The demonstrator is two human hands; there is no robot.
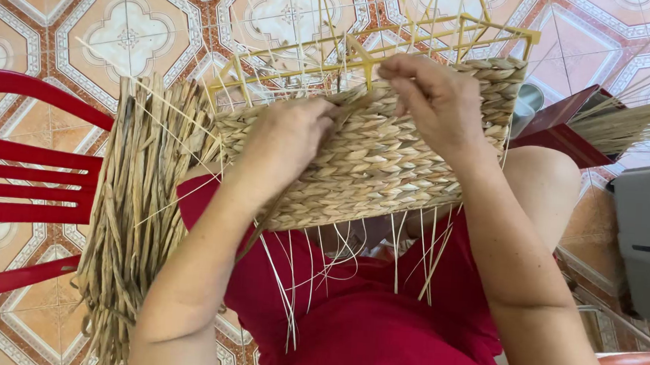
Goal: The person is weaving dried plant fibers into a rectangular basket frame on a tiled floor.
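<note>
A half-woven basket [376,152] of dried straw rests on the person's lap, its yellow wire frame [394,40] rising bare at the far edge. The left hand [286,146] presses on the woven wall, fingers curled around a strand, it seems, though the palm hides it. The right hand [435,99] pinches a strand at the top row. A loose bundle of straw [139,209] hangs at the left, beside a red chair [24,187] on the patterned tile floor [123,35].

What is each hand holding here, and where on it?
Both hands grip the woven basket at its unfinished top edge: left hand mid-edge, right hand fingers pinching a strand there.
</note>
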